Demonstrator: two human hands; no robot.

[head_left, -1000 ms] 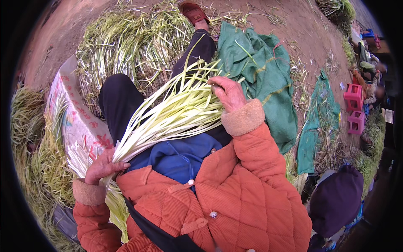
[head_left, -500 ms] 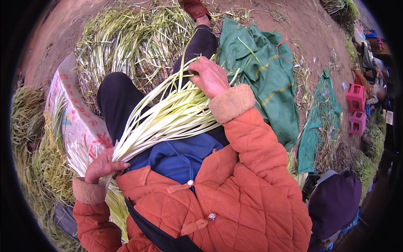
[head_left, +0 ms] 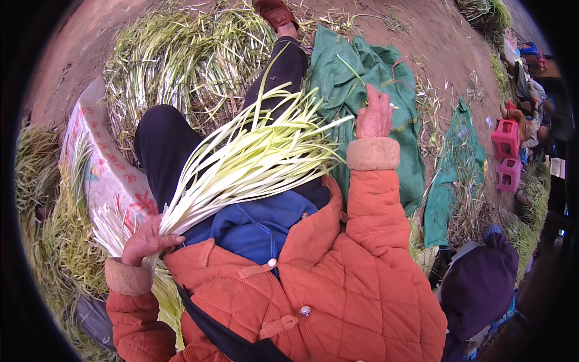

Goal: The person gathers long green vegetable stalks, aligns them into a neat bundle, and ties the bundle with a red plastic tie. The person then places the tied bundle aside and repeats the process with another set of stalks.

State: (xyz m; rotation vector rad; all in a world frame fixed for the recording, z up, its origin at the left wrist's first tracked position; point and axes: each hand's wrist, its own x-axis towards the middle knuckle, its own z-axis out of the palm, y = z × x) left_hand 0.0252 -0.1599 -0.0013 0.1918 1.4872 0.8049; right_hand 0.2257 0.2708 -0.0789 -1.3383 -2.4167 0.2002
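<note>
1. the left hand (head_left: 146, 241) was clenched around the pale stem end of a bundle of long green-and-white leaves (head_left: 247, 166), which lay slantwise across the lap and fanned out toward the upper right.
2. the right hand (head_left: 374, 114) was away from the bundle, over the green cloth (head_left: 386, 84); its fingers were loosely curled and seemed to pinch a thin leaf, though that was too small to tell for sure.
3. judged from how things lay, the bundle was already well gathered, its stems drawn together in one fist.
4. no tie showed around it, so binding seemed not yet done.
5. a large loose heap of leaves (head_left: 181, 60) lay on the ground ahead, and more leaves lay along the left by a white printed sack (head_left: 102, 163), so plenty looked unsorted.
6. pink crates (head_left: 506, 151) stood well apart at the right.
</note>
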